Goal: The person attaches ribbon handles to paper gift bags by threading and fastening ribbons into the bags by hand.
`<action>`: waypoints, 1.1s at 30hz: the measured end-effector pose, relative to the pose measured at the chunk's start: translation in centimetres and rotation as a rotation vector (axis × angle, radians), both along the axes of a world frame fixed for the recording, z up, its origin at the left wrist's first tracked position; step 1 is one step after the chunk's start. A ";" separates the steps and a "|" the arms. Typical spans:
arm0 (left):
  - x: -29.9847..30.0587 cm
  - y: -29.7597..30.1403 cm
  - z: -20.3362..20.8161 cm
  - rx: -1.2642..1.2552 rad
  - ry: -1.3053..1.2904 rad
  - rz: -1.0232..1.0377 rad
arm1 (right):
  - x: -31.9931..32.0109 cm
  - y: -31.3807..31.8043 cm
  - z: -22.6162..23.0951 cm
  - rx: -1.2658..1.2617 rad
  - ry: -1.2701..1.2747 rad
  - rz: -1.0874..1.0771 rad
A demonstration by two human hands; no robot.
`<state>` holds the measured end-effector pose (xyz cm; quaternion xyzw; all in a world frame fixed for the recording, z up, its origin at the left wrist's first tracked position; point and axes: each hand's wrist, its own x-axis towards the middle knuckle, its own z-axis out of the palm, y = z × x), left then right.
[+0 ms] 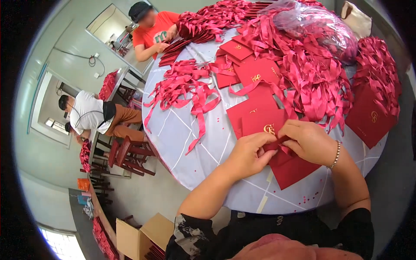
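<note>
Near the front of the round table, a flat red paper bag with gold print lies under my hands. My left hand pinches its folded edge, thumb and fingertips together. From the other side, my right hand, wearing a beaded bracelet, grips the same edge close to my left fingertips. A bit of pink ribbon shows at the pinch, but the fingers hide how it is attached. Just beyond, more red bags overlap one another. A large heap of pink ribbon handles spreads behind my right hand.
Loose pink ribbons lie on the pale tablecloth at left. A clear plastic bag rests on the far heap. Across the table a person in orange handles bags. An open cardboard box and wooden stools stand on the floor.
</note>
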<state>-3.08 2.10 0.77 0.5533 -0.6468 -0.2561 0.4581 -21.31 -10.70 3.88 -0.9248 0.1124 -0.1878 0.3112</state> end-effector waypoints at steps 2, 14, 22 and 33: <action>0.6 0.0 0.4 0.165 0.138 -0.053 | -0.3 -0.2 0.0 0.044 -0.007 0.065; 3.5 -0.4 0.9 0.374 0.102 -0.435 | 0.5 1.0 0.0 0.107 -0.073 0.179; 3.5 -0.2 0.5 0.078 -0.067 -0.370 | -0.8 -0.8 0.4 0.292 0.053 0.255; 7.4 0.0 0.8 0.188 -0.133 0.266 | -0.1 0.1 -0.5 -0.012 -0.096 -0.040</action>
